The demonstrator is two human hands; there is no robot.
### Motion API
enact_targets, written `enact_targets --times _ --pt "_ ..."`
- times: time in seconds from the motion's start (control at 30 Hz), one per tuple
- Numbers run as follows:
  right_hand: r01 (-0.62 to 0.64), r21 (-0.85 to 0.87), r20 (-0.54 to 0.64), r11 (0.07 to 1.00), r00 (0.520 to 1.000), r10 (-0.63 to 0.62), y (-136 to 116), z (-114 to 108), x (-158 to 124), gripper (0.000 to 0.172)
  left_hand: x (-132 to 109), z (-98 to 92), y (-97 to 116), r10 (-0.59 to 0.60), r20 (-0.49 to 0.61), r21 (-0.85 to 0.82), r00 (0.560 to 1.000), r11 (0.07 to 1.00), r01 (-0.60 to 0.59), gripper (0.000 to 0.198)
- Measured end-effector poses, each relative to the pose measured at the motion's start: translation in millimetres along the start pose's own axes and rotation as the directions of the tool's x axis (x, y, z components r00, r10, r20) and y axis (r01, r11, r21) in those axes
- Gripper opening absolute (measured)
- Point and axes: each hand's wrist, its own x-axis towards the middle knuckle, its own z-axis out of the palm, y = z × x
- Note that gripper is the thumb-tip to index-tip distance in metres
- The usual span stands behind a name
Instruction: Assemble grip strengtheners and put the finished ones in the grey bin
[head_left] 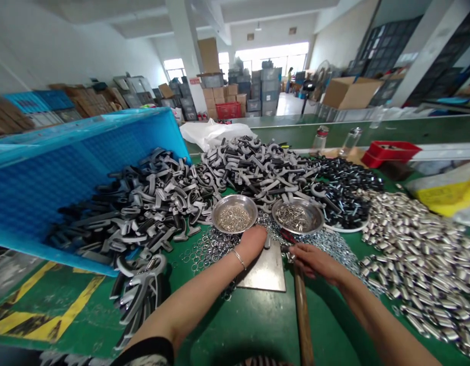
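My left hand (253, 240) rests knuckles-up at the far edge of a flat metal plate (265, 272), fingers curled under and hidden; a thin bracelet circles the wrist. My right hand (313, 260) lies just right of the plate, fingers closed round small metal parts near the top of a wooden handle (302, 315) that runs toward me. Two shallow metal dishes stand just beyond: the left dish (235, 213) holds tiny silvery pieces, the right dish (298, 216) small pins. Loose metal rings (204, 249) lie around the plate.
A tipped blue crate (48, 173) on the left spills grey and black curved handles (151, 203). More handles (257, 162) are piled behind the dishes. Black parts (345, 188) and silver cylinders (417, 244) cover the right. A red tray (390, 151) sits at the back right.
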Motion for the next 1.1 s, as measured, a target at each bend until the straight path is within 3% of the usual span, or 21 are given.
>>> enact_targets --times 0.07,0.3,0.47,0.57,0.63,0.7,0.8,0.9,1.1 --pt "0.006 0.059 0.017 0.998 1.000 -0.007 0.5 13.8 0.7 0.040 -8.0 3.4 -4.3 0.024 -0.023 0.009 0.999 1.000 -0.024 0.023" --pt "0.130 0.152 -0.184 0.980 0.978 -0.101 14.4 74.8 10.2 0.039 -45.8 16.9 -12.5 0.078 -0.123 0.003 0.989 0.997 -0.078 0.019" --pt "0.163 0.041 -0.270 0.986 0.952 -0.146 16.7 90.2 7.6 0.035 -58.5 20.1 -12.4 0.051 -0.156 -0.032 0.986 0.998 -0.057 0.016" --pt "0.182 -0.002 -0.288 0.983 0.941 -0.175 13.5 100.2 -13.4 0.031 -55.0 16.7 -12.5 0.062 -0.159 -0.045 0.985 0.997 -0.070 0.015" --pt "0.172 -0.002 -0.184 0.985 0.968 -0.169 15.3 112.0 -36.9 0.029 -46.9 13.4 -12.0 0.062 -0.155 -0.046 0.986 0.996 -0.070 0.014" --pt "0.150 0.019 0.041 0.989 0.988 -0.150 21.9 127.2 -61.6 0.028 -34.2 10.9 -10.4 0.077 -0.135 -0.048 0.988 0.995 -0.084 0.014" --pt "0.252 -0.047 0.248 0.967 0.941 -0.233 35.6 148.6 -84.8 0.022 -11.1 9.4 -5.8 0.124 -0.075 -0.055 0.989 0.990 -0.128 0.015" --pt "0.386 -0.180 0.257 0.905 0.906 -0.335 45.0 158.9 -86.2 0.015 5.1 8.4 -0.9 0.135 -0.024 -0.057 0.991 0.989 -0.136 0.017" --pt "0.364 -0.198 0.235 0.910 0.919 -0.317 44.0 163.4 -73.0 0.014 1.4 1.9 1.3 0.071 -0.030 -0.095 0.997 0.993 -0.073 0.021"
